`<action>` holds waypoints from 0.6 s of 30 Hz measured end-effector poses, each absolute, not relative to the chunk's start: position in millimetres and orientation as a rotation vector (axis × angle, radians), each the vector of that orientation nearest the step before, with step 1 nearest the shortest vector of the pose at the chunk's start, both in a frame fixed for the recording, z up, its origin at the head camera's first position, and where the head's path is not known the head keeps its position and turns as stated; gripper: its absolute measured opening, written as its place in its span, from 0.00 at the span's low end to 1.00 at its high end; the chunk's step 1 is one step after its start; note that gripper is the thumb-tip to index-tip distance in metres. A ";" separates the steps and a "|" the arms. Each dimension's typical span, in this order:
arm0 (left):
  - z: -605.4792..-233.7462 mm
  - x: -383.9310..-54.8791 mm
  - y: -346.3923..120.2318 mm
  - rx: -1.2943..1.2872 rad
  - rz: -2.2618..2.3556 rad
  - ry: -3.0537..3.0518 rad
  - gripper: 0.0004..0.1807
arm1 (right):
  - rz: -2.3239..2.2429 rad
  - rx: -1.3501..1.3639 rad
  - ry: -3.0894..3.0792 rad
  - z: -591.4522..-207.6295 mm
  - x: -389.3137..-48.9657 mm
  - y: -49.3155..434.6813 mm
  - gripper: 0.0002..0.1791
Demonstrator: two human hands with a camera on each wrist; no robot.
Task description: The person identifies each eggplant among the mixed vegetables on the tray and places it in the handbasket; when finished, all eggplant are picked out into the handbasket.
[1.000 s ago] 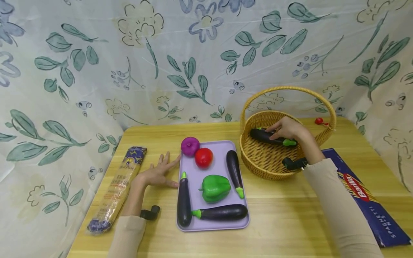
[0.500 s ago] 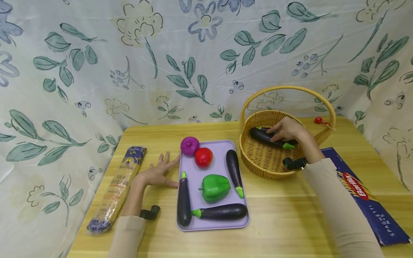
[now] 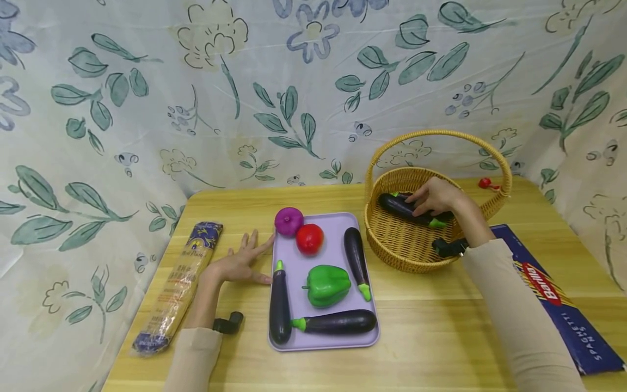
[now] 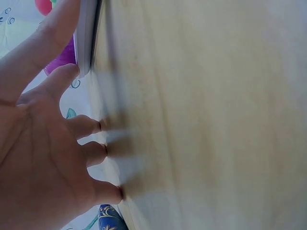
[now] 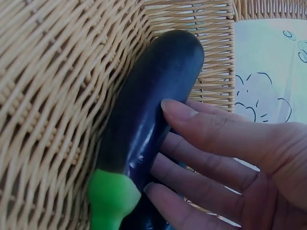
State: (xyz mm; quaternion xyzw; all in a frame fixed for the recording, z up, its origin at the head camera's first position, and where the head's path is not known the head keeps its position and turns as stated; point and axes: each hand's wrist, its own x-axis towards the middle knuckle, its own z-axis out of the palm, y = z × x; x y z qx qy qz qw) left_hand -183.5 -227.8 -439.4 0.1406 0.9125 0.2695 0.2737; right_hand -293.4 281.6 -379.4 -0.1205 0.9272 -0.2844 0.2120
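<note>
My right hand (image 3: 438,196) reaches into the wicker basket (image 3: 399,264) and grips an eggplant (image 5: 148,96). Its thumb lies on the eggplant's upper side, and its fingers go in along the other side. A second eggplant (image 5: 146,213) shows partly beneath that one. My left hand (image 3: 237,265) has its fingers spread beside the lilac tray (image 3: 338,250); several fingertips rest on the table and the thumb is right at the tray's edge. On the tray are a green bell pepper (image 3: 328,286), a tomato (image 3: 309,239), a round purple vegetable (image 3: 289,221) and three eggplants (image 3: 338,322).
Left of the tray lies a clear pack of pasta (image 3: 181,288), partly behind the left forearm. A blue Barilla spaghetti pack (image 3: 568,321) lies at the right, beside the right sleeve. Behind the basket sits a small red item (image 3: 485,183). Flowered cloth hangs around the table.
Under my right hand, the gripped eggplant's green end has shifted slightly toward the front, so the second eggplant shows more behind it. The left hand stays in place.
</note>
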 end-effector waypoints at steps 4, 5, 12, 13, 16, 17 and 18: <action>-439.2 -183.6 -228.0 0.382 0.724 2.453 0.62 | -0.804 -0.350 2.572 -378.7 -293.3 281.9 0.23; -439.4 -183.8 -228.0 0.382 0.724 2.453 0.62 | -0.811 -0.355 2.571 -378.7 -293.4 281.5 0.22; -439.2 -183.4 -228.3 0.376 0.722 2.453 0.62 | -0.851 -0.416 2.626 -377.1 -293.1 277.5 0.20; -439.1 -183.4 -228.3 0.375 0.722 2.453 0.62 | -0.843 -0.427 2.642 -376.3 -292.2 277.2 0.21; -438.5 -183.4 -228.0 0.376 0.718 2.453 0.62 | -0.826 -0.445 2.682 -372.8 -288.1 275.8 0.21; -438.4 -183.6 -227.9 0.378 0.718 2.453 0.62 | -0.817 -0.452 2.697 -370.7 -285.9 275.1 0.21; -438.2 -183.6 -227.7 0.379 0.716 2.453 0.62 | -0.810 -0.460 2.710 -368.5 -283.4 274.2 0.21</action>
